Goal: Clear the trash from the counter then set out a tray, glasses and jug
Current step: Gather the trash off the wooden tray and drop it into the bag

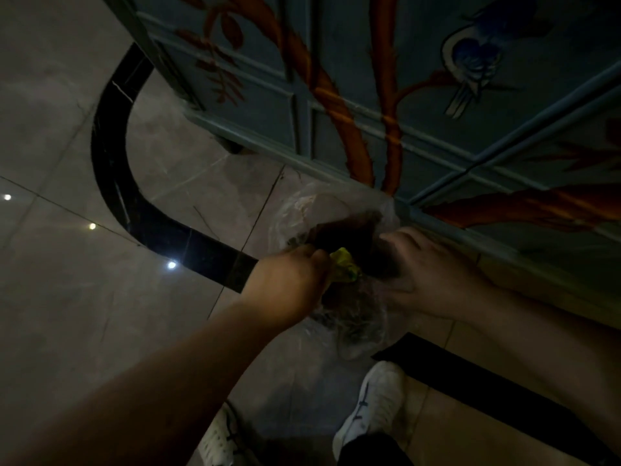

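A clear plastic trash bag [295, 210] lies open on the tiled floor beside a painted cabinet, with dark trash inside it. My left hand [289, 280] is closed on a crumpled yellow wrapper [346, 265] at the bag's mouth. My right hand [433, 274] rests on the bag's right side, fingers spread and pressing the plastic; whether it grips the plastic is hard to tell in the dim light. No tray, glasses or jug are in view.
A blue-green cabinet [437, 95] painted with orange branches and a blue bird fills the upper right. A black curved inlay [114, 183] runs across the glossy floor. My white shoes [376, 408] stand just below the bag.
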